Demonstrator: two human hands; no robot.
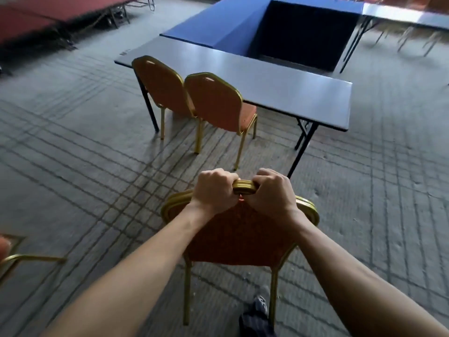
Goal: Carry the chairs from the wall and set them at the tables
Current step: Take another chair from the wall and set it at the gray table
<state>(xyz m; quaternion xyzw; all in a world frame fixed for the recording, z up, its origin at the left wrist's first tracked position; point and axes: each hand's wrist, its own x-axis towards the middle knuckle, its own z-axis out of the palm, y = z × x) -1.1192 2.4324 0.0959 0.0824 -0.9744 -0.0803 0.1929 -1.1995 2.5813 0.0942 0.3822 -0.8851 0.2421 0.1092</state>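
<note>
I hold a red-padded chair (239,237) with a gold metal frame by the top of its backrest. My left hand (213,190) and my right hand (272,192) grip the top rail side by side, fingers curled over it. The chair's back faces me and its legs hang near the carpet. Ahead stands a long grey folding table (279,86). Two matching chairs stand at its near left side, one at the left (158,86) and one to its right (216,103). The table's near right side has no chair at it.
A blue table (218,23) joins the grey one at the back around a dark gap. Another table (401,13) with chairs stands at the far right. A red stage (36,18) lies far left. Part of a chair frame (24,259) shows at the lower left. My foot (260,305) steps on the carpet.
</note>
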